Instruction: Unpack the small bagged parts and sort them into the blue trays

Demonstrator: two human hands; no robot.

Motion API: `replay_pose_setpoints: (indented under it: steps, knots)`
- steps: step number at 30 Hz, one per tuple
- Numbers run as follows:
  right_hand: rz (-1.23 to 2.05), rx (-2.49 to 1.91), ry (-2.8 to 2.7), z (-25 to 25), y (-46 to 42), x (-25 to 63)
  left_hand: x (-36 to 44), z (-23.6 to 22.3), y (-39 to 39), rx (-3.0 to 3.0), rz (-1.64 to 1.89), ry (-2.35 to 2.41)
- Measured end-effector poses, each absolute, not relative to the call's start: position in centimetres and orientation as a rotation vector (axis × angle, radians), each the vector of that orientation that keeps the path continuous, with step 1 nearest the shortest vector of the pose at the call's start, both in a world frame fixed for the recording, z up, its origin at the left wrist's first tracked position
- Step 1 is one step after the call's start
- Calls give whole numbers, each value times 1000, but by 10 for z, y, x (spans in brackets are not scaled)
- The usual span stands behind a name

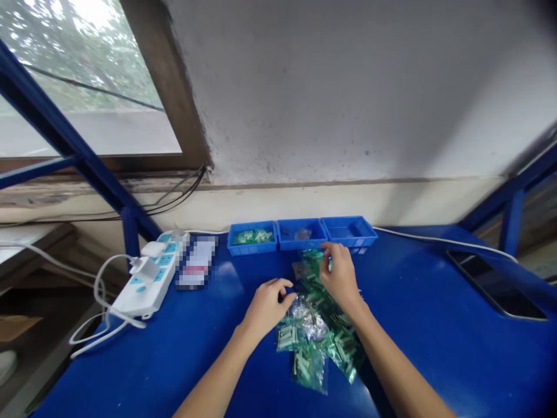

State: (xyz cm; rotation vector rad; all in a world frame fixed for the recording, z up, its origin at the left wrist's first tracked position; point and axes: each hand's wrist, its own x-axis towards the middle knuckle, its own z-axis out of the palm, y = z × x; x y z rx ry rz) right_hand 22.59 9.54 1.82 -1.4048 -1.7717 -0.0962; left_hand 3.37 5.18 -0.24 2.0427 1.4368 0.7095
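My left hand (267, 305) was loose, right hand (340, 271) hold unclear; leftmost rectangular blue plastic tray (252, 249) part-filled, green plastic packets (308, 366) lay heaped, seemingly pending

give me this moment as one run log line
left hand: open, at left edge of packet pile | right hand: over its far end, grip unclear | left blue tray: green packets
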Motion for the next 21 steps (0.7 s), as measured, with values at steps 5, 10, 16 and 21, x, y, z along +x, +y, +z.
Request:
replay_pose_setpoints:
  steps: [5, 10, 16, 21]
  knots:
    - [17, -1382, -1710, 14, 86, 229, 35, -1, 50, 2019, 635, 1402]
    - [396, -1499, -1767, 21, 77, 214, 30, 6, 52, 1877, 875, 1418]
    - [1210, -1235, -1375, 22, 62, 186, 21, 10, 53, 1740, 1155, 1366]
    - [1336, -1146, -1166, 18, 67, 187, 26, 13, 47, 2036, 1167, 1270]
